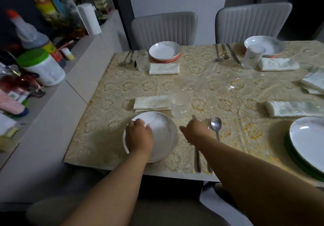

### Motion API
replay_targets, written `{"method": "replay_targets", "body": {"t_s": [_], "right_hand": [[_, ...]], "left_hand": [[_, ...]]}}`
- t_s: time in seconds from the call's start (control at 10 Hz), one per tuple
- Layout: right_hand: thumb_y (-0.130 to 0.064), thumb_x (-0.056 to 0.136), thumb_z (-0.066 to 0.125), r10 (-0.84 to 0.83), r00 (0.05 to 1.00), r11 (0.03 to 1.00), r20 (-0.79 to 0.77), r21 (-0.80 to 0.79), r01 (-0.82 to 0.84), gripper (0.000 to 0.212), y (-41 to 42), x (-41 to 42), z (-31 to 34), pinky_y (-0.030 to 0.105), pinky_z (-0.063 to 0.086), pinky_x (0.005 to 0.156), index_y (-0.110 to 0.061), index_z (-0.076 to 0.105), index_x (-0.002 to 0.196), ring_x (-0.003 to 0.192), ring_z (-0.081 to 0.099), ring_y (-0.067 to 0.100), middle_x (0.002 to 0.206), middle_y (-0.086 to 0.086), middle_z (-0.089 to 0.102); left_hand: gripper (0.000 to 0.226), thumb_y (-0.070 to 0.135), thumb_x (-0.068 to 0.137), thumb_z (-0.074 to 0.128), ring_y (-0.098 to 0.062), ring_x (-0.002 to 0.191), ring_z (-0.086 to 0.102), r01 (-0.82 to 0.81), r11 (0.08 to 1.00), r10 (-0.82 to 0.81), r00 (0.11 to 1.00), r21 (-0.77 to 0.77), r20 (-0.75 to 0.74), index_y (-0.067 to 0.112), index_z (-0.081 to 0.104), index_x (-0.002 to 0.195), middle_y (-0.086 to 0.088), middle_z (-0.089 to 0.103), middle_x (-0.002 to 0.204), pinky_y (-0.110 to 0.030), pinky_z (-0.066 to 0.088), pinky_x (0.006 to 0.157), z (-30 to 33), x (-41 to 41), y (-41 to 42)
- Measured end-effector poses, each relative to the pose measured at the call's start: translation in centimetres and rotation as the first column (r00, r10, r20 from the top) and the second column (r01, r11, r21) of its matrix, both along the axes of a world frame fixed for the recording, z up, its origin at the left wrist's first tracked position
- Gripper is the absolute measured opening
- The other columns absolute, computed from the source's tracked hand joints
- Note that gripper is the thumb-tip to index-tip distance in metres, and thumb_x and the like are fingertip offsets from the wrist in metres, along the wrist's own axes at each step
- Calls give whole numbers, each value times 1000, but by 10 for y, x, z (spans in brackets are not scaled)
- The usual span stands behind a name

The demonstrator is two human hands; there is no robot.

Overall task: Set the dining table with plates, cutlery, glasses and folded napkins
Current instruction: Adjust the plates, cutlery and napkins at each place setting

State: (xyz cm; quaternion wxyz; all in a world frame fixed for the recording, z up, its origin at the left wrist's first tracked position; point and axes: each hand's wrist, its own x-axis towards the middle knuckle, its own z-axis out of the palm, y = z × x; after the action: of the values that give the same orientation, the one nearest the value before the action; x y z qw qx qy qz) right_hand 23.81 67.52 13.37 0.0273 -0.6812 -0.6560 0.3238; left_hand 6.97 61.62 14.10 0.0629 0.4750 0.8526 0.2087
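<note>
We see a dim, soft indoor scene with the brightest glare on the white plate point(308, 136) at four o'clock. Our shadow darkens the tablecloth point(210, 89) near seven o'clock. Wide-angle distortion bends the edges, and bottles point(31, 33) at ten o'clock smear into blur.

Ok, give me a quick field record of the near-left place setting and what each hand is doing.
plate: near plate, white, near table edge
left hand: left hand rests on the plate's left part
right hand: right hand over the cutlery right of the plate; grip unclear
spoon: spoon lies right of that hand
glass: glass beyond the plate
napkin: folded napkin left of the glass
</note>
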Motion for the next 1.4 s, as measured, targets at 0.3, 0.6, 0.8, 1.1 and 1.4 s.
{"method": "replay_targets", "body": {"t_s": [0.3, 0.6, 0.8, 1.1, 1.4], "right_hand": [[-41, 90, 56, -231, 971, 945, -68, -253, 207, 53, -19, -43, -23, 34, 49, 84, 0, 54, 123, 106, 62, 31, 121, 15, 62], [-28, 95, 52, -322, 947, 932, -6, -181, 315, 43, -28, -66, -26, 34, 46, 89, -1, 49, 127, 116, 55, 33, 128, 17, 56], [-32, 92, 52, -453, 891, 874, -10, -200, 443, 47, -24, -75, -23, 37, 50, 89, -2, 46, 128, 113, 55, 32, 126, 15, 56], [-10, 100, 37, -352, 933, 900, 77, -247, 360, 33, -24, -75, -12, 27, 44, 95, 1, 51, 129, 119, 54, 24, 130, 10, 55], [-8, 97, 40, -573, 818, 801, -61, -255, 542, 32, -41, -67, -20, 17, 27, 52, 1, 56, 123, 119, 54, 32, 126, 18, 57]], "left_hand": [[51, 36, 96, 50, -38, 119, 52, -77, 929, 198, 930, -361, 311, 0, 46, 131, -21, 53, 132, -41, 45, 94, -26, -84, -8], [48, 36, 99, 46, -38, 114, 55, 21, 913, 154, 907, -408, 391, -3, 52, 126, -21, 57, 126, -38, 47, 90, -34, -101, -5], [56, 36, 100, 44, -39, 121, 50, 50, 898, 182, 862, -438, 472, -7, 43, 135, -24, 50, 135, -39, 44, 94, -35, -104, -1], [46, 28, 104, 32, -36, 128, 45, 157, 878, 58, 904, -453, 424, -1, 38, 139, -20, 44, 142, -37, 38, 100, -37, -96, 4], [47, 31, 104, 30, -34, 128, 45, 197, 872, 13, 906, -447, 423, 1, 37, 140, -17, 44, 143, -38, 38, 101, -40, -88, 6]]}}
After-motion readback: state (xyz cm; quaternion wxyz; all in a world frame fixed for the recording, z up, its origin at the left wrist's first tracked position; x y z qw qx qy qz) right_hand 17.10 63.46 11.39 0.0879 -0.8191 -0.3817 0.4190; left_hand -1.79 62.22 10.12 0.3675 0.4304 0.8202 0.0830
